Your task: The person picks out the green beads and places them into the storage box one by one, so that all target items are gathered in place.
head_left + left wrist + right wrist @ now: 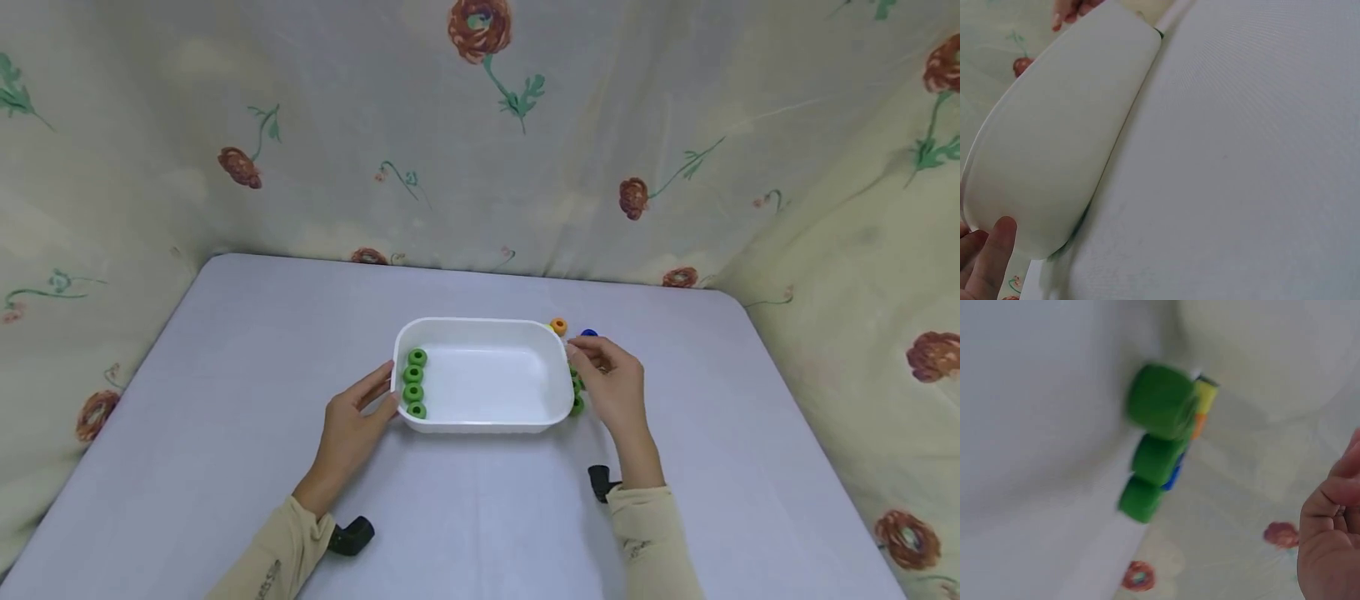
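Note:
A white rectangular tray (pixel 495 383) stands in the middle of the table. Inside it, several green ring-shaped beads (pixel 413 392) form a column along the left wall. My left hand (pixel 357 419) holds the tray's left end; its thumb (pixel 999 247) presses the outer wall. At the right rim, my right hand (pixel 613 382) pinches the edge between thumb and index finger, the other fingers curled. Beside that wall are more green beads (pixel 1159 400), partly hidden in the head view. Behind them show an orange bead (pixel 558 326), a blue one (pixel 589 332) and a yellow one (pixel 1205 400).
A white cloth covers the table (pixel 247 392). Flower-printed curtains (pixel 570 142) hang behind it and along both sides. Black wrist mounts (pixel 351 536) stick out from the beige sleeves (pixel 652 537).

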Motion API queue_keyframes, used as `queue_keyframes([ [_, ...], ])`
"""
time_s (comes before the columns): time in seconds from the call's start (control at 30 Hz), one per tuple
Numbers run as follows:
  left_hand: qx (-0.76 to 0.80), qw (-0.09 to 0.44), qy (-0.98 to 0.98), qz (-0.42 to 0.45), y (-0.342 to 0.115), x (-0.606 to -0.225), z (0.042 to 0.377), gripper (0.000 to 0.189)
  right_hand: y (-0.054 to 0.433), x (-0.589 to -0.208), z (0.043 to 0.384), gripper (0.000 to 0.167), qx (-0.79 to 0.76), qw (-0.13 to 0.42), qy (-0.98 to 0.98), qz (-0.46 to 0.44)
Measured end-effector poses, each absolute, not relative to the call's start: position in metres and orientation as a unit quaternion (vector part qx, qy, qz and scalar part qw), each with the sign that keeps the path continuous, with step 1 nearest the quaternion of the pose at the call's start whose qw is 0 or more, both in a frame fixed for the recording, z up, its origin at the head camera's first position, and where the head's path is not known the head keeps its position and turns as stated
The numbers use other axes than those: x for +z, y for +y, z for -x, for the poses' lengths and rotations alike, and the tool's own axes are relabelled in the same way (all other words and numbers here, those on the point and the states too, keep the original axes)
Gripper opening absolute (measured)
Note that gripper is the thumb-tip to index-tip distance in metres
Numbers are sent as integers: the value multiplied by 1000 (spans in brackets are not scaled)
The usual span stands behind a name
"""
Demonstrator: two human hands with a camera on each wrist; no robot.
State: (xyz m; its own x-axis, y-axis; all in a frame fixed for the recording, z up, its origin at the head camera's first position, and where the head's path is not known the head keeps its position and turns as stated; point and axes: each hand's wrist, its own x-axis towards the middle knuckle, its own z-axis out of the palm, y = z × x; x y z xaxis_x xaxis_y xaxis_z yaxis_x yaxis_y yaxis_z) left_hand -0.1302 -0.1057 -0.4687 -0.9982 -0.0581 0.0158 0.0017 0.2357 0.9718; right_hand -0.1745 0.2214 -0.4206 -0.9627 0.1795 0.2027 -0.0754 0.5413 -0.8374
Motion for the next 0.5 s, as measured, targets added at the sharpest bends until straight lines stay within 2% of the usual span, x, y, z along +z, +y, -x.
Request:
queue_keyframes([
  [0.13, -619, 24, -785, -14, -105, -468, 130, 51, 239, -433, 171, 17, 483, 156, -858, 78],
  [0.5, -622, 27, -783, -17, -105, -465, 129, 50, 262, -449, 158, 22, 461, 86, -878, 96],
])
